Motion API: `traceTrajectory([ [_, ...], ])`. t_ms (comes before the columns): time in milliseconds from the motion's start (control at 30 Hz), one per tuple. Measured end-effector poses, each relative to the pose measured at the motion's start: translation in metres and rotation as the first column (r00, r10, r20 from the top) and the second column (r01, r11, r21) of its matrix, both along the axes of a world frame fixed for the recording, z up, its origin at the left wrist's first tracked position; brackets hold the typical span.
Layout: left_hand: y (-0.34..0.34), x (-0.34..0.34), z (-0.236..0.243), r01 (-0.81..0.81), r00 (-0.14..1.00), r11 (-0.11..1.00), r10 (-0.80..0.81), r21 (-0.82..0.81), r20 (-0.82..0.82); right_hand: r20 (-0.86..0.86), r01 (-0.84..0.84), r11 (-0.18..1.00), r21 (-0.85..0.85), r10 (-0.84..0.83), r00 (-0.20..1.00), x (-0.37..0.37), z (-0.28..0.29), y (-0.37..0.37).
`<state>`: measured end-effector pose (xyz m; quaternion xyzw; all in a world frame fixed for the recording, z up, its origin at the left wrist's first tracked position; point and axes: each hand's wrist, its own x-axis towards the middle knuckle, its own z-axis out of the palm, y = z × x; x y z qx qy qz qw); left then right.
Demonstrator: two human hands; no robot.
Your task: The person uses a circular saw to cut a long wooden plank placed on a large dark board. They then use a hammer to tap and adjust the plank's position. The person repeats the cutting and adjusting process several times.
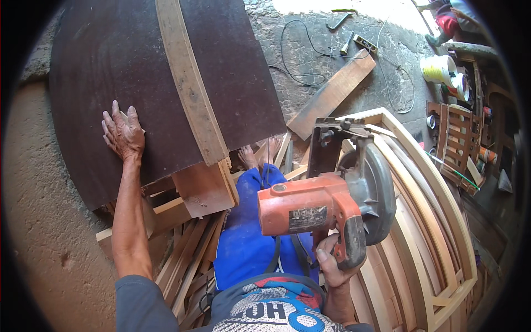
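My left hand [124,134] lies flat, fingers apart, on a large dark brown board [110,66] near its lower left edge. A long curved pale wooden strip [191,88] lies on the board, running from the top toward its lower edge. My right hand [331,266] grips the handle of an orange circular saw [326,205], held up in the air to the right of the board, its grey blade guard facing right. My legs in blue trousers [249,232] and a bare foot [248,157] show below the board.
Curved pale wooden frames [437,221] are stacked on the right. Offcuts and slats [188,260] pile up under the board. A brown plank [332,94], black cables [298,55] and small tools lie on the concrete floor behind. A wooden rack [456,138] and rolls stand at far right.
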<state>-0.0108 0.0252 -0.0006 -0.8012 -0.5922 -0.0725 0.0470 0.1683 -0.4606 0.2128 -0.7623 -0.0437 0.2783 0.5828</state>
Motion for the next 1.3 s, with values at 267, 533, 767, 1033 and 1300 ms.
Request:
traceTrajectory([
  [267,0.003,-0.002,-0.001,0.005,1.0,1.0,-0.005,-0.008,0.013,0.082,-0.217,0.976,-0.03,0.219,0.972,0.01,-0.012,-0.009],
  [533,0.001,-0.001,0.002,-0.005,1.0,1.0,0.005,-0.017,0.01,0.031,-0.191,0.981,-0.029,0.192,0.981,0.011,-0.01,-0.003],
  [767,0.001,-0.002,0.0,0.003,1.0,1.0,-0.003,0.015,-0.016,0.026,-0.207,0.976,-0.064,0.209,0.977,0.006,-0.011,-0.004],
  [1033,0.0,0.002,0.003,-0.006,1.0,1.0,0.006,-0.022,-0.006,0.006,-0.232,0.97,-0.073,0.233,0.972,0.006,-0.011,-0.006],
  [1300,0.001,-0.003,-0.001,0.015,0.999,0.999,-0.014,0.031,-0.034,-0.004,-0.261,0.962,-0.084,0.262,0.965,0.004,-0.011,-0.008],
])
